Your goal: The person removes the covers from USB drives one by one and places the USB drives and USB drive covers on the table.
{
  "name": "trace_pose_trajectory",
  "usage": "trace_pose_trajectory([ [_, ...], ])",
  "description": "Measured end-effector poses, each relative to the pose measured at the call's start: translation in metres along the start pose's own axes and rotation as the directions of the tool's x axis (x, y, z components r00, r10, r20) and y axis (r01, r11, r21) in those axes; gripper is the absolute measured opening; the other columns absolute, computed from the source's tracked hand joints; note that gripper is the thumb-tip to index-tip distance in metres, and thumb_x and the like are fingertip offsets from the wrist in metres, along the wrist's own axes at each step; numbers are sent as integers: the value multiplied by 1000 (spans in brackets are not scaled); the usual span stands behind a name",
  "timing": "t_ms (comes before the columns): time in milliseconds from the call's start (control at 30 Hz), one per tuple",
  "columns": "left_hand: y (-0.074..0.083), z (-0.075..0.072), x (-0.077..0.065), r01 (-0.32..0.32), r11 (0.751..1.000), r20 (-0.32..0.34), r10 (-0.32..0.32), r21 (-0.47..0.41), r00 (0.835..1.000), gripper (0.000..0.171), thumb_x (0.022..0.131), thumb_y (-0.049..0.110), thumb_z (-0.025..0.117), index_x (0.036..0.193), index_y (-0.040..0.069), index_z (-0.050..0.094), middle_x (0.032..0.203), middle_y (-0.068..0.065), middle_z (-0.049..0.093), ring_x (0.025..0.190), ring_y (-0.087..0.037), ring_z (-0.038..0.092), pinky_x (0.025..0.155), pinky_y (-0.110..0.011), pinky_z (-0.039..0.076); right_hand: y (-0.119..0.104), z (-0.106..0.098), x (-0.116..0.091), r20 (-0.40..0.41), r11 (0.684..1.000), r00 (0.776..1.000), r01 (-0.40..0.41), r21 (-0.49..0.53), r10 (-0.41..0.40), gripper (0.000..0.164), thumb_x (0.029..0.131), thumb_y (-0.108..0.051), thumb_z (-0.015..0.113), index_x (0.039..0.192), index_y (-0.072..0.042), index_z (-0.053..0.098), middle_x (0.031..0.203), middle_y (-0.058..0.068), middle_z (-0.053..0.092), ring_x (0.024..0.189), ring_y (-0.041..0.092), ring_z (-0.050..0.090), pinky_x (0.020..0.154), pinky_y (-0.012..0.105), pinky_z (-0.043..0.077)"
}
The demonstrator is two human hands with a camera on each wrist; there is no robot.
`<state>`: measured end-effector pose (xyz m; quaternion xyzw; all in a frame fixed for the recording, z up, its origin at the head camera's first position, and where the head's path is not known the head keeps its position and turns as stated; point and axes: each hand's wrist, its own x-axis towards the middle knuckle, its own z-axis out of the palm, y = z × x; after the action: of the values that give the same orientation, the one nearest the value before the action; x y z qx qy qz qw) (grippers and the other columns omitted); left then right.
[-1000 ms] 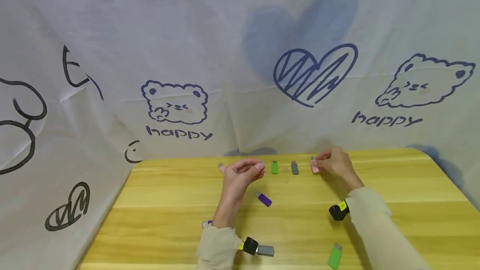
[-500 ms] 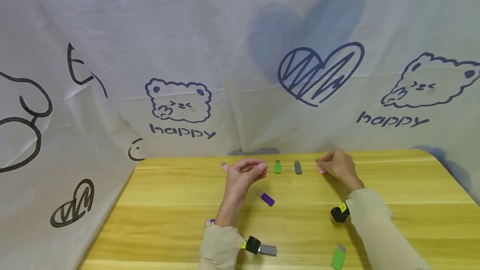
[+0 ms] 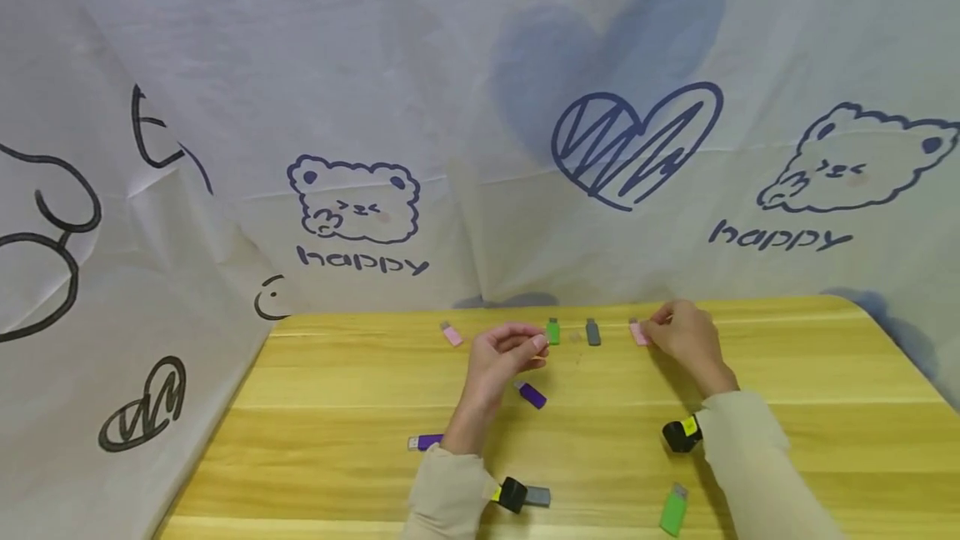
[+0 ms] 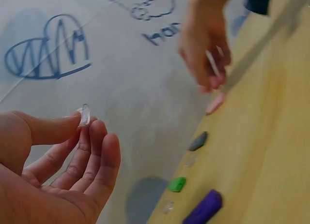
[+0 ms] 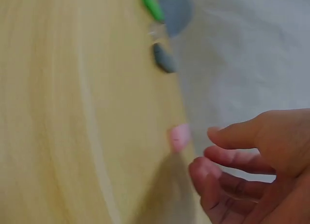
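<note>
yellow tabletop (image 3: pixel 315 390), small pink stick (image 5: pixel 179 138) beside parted right fingers (image 5: pixel 237 158), glassy clear piece (image 4: pixel 85 114) in left fingers (image 4: pixel 104 161)

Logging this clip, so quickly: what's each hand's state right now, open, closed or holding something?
Left hand: holding a small clear piece.
Right hand: open, holding nothing, beside a pink USB stick.

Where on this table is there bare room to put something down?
Bare table: right of the right hand, and between the middle purple stick and the front green stick. Crowded: the back edge, where the far green stick, a clear piece and the far grey stick lie close together.
</note>
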<state>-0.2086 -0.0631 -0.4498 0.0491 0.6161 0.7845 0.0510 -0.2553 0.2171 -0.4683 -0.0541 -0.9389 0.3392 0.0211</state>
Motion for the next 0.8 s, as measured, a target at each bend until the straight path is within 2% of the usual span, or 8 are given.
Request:
trace_pose_trajectory([
  [200, -10, 17, 4, 8, 982, 37, -15, 188, 999, 13, 84, 6, 71, 95, -1, 70, 86, -14, 70, 76, -24, 68, 76, -51, 55, -2, -20, -30, 19, 995, 999, 34, 89, -36, 31, 92, -28, 61, 103, 0, 67, 96, 17, 65, 77, 23, 60, 62, 34, 51],
  [267, -11, 25, 10, -7, 967, 55, -7, 255, 998, 10, 85, 6, 71, 93, 1, 71, 85, -14, 70, 75, -24, 68, 75, -51, 55, 0, -28, -40, 10, 993, 999, 42, 115, -43, 32, 94, -29, 59, 106, 0, 66, 98, 17, 64, 77, 24, 61, 61, 31, 52],
  [367, -13, 38, 23, -56, 931, 100, 22, 360, 995, 9, 85, 7, 70, 92, 2, 72, 84, -12, 70, 73, -24, 67, 69, -46, 57, 3, -40, -53, -18, 990, 999, 42, 136, -40, 35, 95, -30, 58, 109, 1, 65, 102, 20, 64, 76, 25, 64, 59, 29, 52],
  [433, -16, 47, 32, -96, 896, 135, 41, 433, 990, 8, 85, 8, 70, 91, 2, 73, 82, -10, 70, 70, -21, 66, 66, -42, 57, 6, -47, -60, -38, 989, 999, 36, 143, -31, 36, 95, -32, 57, 111, 0, 64, 103, 21, 63, 76, 26, 65, 59, 29, 52],
  [600, -25, 67, 53, -178, 773, 179, 85, 609, 980, 5, 83, 9, 73, 86, 5, 75, 79, -2, 70, 65, -11, 63, 56, -25, 53, 12, -61, -72, -66, 992, 998, -1, 128, 10, 39, 96, -34, 55, 113, 0, 63, 108, 23, 62, 75, 24, 65, 59, 29, 52],
  [700, -31, 78, 63, -198, 699, 181, 100, 687, 978, 3, 82, 10, 74, 83, 8, 76, 78, 1, 71, 67, -7, 62, 56, -19, 49, 14, -67, -76, -80, 992, 997, -9, 129, 20, 39, 96, -33, 56, 114, 1, 63, 110, 24, 62, 76, 24, 65, 59, 28, 52],
  [800, -35, 85, 70, -202, 625, 177, 103, 754, 979, 3, 82, 9, 74, 81, 10, 77, 79, 3, 71, 70, -7, 62, 60, -19, 50, 16, -71, -79, -91, 989, 996, -10, 150, 24, 37, 96, -30, 57, 113, 2, 62, 109, 24, 63, 77, 24, 65, 59, 28, 54],
])
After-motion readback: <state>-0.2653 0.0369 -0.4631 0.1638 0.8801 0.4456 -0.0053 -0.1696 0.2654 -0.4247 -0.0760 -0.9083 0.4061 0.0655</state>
